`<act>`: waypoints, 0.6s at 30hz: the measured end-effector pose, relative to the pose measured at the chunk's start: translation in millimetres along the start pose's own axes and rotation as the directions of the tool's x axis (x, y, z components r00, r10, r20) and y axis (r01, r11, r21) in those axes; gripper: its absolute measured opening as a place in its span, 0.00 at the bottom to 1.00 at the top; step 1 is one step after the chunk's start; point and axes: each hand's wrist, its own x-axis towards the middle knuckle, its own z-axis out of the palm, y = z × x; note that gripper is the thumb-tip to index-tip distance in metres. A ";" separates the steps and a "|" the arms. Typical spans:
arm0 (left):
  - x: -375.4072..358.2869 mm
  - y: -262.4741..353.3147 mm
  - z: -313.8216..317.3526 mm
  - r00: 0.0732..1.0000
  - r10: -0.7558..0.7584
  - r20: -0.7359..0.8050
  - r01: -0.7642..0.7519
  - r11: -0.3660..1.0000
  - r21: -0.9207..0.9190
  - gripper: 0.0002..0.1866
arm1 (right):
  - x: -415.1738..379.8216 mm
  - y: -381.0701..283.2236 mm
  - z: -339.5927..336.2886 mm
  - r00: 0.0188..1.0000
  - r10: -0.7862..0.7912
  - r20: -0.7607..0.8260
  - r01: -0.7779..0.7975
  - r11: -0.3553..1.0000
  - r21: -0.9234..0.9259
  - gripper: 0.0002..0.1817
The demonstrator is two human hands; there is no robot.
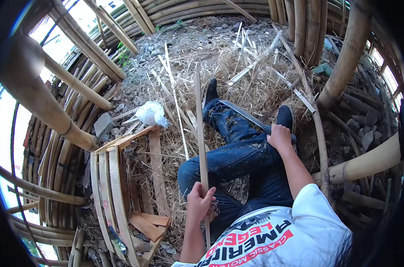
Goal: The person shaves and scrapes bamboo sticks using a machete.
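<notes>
I see left hand (200,199) gripping bamboo strip (201,147), right hand (280,136) clenching machete (245,115), slatted crate (114,178), short boards (146,227) at its near corner

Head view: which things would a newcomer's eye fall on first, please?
Probably the long blade in the right hand, crossing over the jeans, and the pale strip in the left hand, pointing away from the body. Next, the white plastic bag stands out near the far end of the wooden crate.
</notes>
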 end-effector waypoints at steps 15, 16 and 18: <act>-14.8 37.2 -10.9 0.859 0.483 -0.169 -0.232 0.662 0.713 0.46 | 6.2 8.2 17.8 0.999 -0.041 -0.014 0.040 0.997 -0.072 0.17; -14.2 37.9 -4.9 0.855 0.494 -0.160 -0.264 0.678 0.686 0.47 | 14.2 8.6 10.9 0.997 -0.061 -0.052 0.056 0.995 -0.085 0.17; -22.2 47.6 0.8 0.859 0.495 -0.128 -0.286 0.673 0.682 0.48 | 6.1 8.0 18.4 0.999 -0.046 -0.030 0.043 0.996 -0.079 0.19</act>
